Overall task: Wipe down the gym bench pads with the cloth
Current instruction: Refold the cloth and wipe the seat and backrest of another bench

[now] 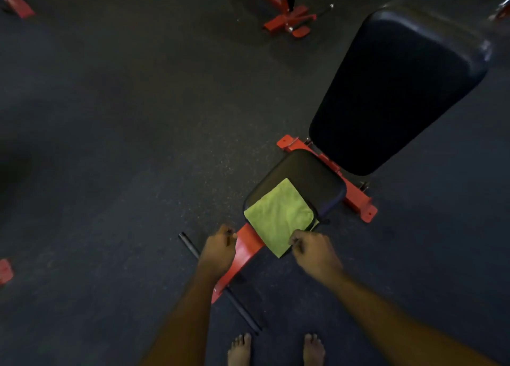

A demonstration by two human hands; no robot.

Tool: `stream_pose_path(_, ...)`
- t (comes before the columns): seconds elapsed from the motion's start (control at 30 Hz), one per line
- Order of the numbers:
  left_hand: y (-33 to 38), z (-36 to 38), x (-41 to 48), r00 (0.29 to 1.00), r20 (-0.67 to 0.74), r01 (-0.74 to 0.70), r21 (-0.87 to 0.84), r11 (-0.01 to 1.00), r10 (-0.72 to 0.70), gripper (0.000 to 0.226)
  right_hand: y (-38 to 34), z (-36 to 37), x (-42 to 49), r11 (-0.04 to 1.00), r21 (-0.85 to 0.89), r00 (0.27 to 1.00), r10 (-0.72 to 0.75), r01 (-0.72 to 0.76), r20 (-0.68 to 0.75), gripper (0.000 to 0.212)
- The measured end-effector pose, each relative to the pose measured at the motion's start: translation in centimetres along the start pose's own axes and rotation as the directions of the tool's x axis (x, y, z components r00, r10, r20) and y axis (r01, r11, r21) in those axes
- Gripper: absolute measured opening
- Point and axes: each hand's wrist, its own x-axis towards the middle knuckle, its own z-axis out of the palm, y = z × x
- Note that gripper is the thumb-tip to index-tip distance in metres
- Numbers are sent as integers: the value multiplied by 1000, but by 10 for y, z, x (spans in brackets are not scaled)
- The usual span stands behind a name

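A lime-green cloth [280, 216] lies flat over the near half of the black seat pad [311, 178], its lower corner hanging past the pad's front edge. Beyond the seat rises the long black back pad [397, 90], tilted up and away to the right. My right hand [314, 251] is curled into a fist right at the cloth's near right edge; whether it pinches the fabric is unclear. My left hand [219, 248] is also curled shut, hovering over the red frame [245, 248] just left of the cloth, with nothing visible in it.
The bench stands on dark rubber floor on a red base [358, 203]. A black bar [190, 247] crosses the frame's near end by my bare feet [240, 349]. More red machine frames [287, 18] stand at the back and far left.
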Motion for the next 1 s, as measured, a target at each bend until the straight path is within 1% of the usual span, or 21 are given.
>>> stream_pose_path(0.07,-4,15,4,999,-20,38,8,999,-38,17,9,3,18,998,-60,996,-28,33,83,21)
stream_pose_path(0.13,-7,28,9,997,-42,62,4,998,-62,16,17,7,39,982,-157,986,-83,105,142,33)
stream_pose_path(0.2,-15,44,19,994,-89,67,12,998,-66,16,25,17,67,946,-257,967,-144,196,209,52)
stream_pose_path(0.3,-37,72,50,986,-158,67,33,997,-61,15,40,46,113,879,-355,930,-219,320,296,85)
stream_pose_path(0.37,-62,93,74,977,-206,72,69,995,-56,17,54,79,132,828,-420,922,-272,370,276,94)
stream_pose_path(0.4,-72,98,86,977,-206,74,71,995,-58,20,57,89,136,815,-442,925,-300,376,233,94)
stream_pose_path(0.47,-97,117,113,974,-219,78,95,992,-55,30,69,113,145,810,-462,928,-360,362,95,91)
stream_pose_path(0.5,-112,132,123,971,-228,96,93,991,-73,37,77,125,148,793,-480,914,-402,375,51,89)
stream_pose_path(0.57,-122,142,137,969,-220,132,63,989,-115,55,78,125,151,773,-505,898,-440,383,7,89)
stream_pose_path(0.63,-132,149,145,960,-228,175,45,983,-161,67,78,127,149,786,-485,892,-451,382,-28,91)
stream_pose_path(0.7,-138,154,155,948,-279,187,98,977,-154,65,77,128,155,774,-505,888,-459,383,-31,94)
stream_pose_path(0.8,-144,165,156,910,-402,191,177,966,-106,53,75,134,163,763,-520,880,-473,384,-45,97)
stream_pose_path(0.87,-144,170,158,883,-465,182,211,960,-65,50,77,135,166,763,-499,872,-489,410,-32,90)
stream_pose_path(0.93,-144,172,156,863,-503,179,201,963,-56,50,84,135,160,748,-503,862,-507,433,-12,81)
stream_pose_path(1.0,-139,173,154,852,-519,191,187,964,-68,52,94,137,151,720,-545,858,-513,430,0,76)
